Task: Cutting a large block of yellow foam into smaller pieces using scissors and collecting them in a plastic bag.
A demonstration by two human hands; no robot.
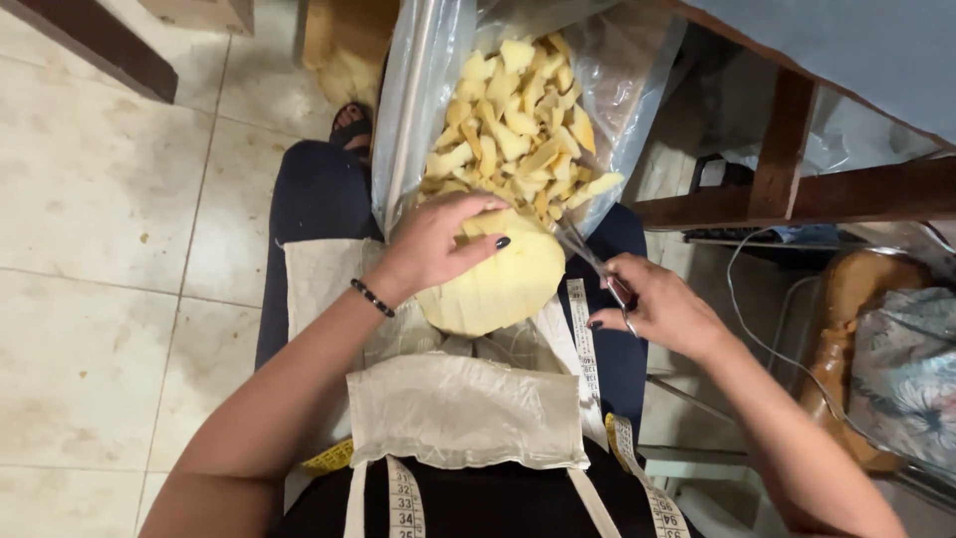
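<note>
The person sits with a cream apron across the lap, and the work is held just above it, so scraps fall onto cloth or into the bag rather than onto the tiled floor.

The left hand is spread wide and pressed palm-down on the top of a pale yellow foam block, rounded at its lower edge. The fingers curl over its far side, which pins the block steady against the lap and keeps the hand behind the cutting edge. A dark beaded bracelet sits on that wrist.

The right hand is at three o'clock from the block, closed around the handles of a pair of scissors. The blades point toward ten o'clock and meet the block's upper right edge; whether they are parted or closed is hard to tell, as they are thin and partly blurred.

At twelve o'clock from the block, a clear plastic bag stands open with its mouth right against the block, full of small yellow foam pieces, close enough that cut bits drop straight in. A yellow tape measure hangs around the neck and down over the apron. A wooden table frame stands at two o'clock.
</note>
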